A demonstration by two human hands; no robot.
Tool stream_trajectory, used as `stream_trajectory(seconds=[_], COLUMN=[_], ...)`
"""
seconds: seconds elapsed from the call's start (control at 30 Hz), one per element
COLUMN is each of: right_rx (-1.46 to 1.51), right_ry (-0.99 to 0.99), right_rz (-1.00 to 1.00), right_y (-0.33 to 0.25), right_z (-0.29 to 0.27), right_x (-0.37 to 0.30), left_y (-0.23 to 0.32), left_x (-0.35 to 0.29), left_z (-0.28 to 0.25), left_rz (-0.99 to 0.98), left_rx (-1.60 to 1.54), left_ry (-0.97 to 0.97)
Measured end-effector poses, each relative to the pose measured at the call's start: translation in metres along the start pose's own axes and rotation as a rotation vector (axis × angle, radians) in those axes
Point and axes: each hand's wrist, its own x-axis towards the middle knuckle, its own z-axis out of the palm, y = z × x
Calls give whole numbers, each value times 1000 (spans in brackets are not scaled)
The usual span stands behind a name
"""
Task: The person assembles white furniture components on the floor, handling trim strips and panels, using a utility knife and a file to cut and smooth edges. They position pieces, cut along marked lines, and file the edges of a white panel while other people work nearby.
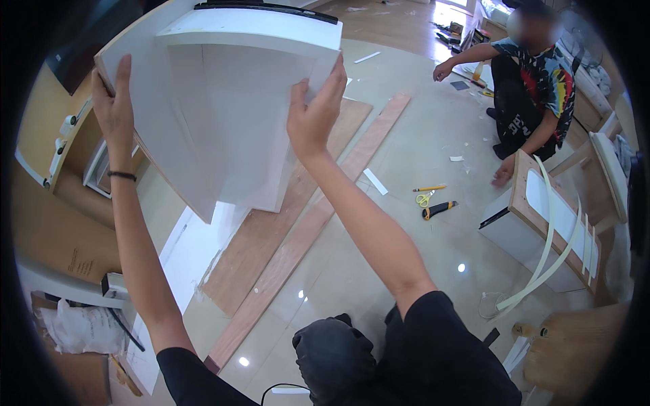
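My two hands hold up a white drawer-like furniture box [227, 115], its hollow side facing me. A black strip [271, 8] runs along its far upper edge. My left hand [115, 111], with a dark band at the wrist, grips the left panel's edge, thumb on the inner face. My right hand [315, 115] clasps the right side panel, its thumb pointing up and its fingers mostly behind the panel. Below the box, a brown board [271, 237] and a narrow reddish plank [305, 227] lie on the floor.
Scissors [424, 198], a pencil [430, 188] and a utility knife [440, 210] lie right of the planks. A co-worker [535, 88] squats at the far right, near another white box [528, 227] with pale edging strips. Shelving and cardboard [61, 223] line the left.
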Motion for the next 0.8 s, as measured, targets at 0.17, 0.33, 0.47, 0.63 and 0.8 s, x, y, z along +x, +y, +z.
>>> stream_trajectory(seconds=[0.17,0.33,0.47,0.63,0.8], right_rx=[23,60,99,408,367], right_ry=[15,-18,77,-49,3], right_rz=[128,109,171,426,448], right_y=[12,26,44,57,36], right_z=[-3,-17,-23,-23,-18], right_x=[6,7,13,11,16], left_y=[-6,-17,-28,-33,-23], left_x=[-29,-62,-99,-109,-115], left_z=[8,21,23,26,12], left_rz=[143,162,62,24,72], left_rx=[68,119,48,152,38], left_ry=[-2,111,92,115,182])
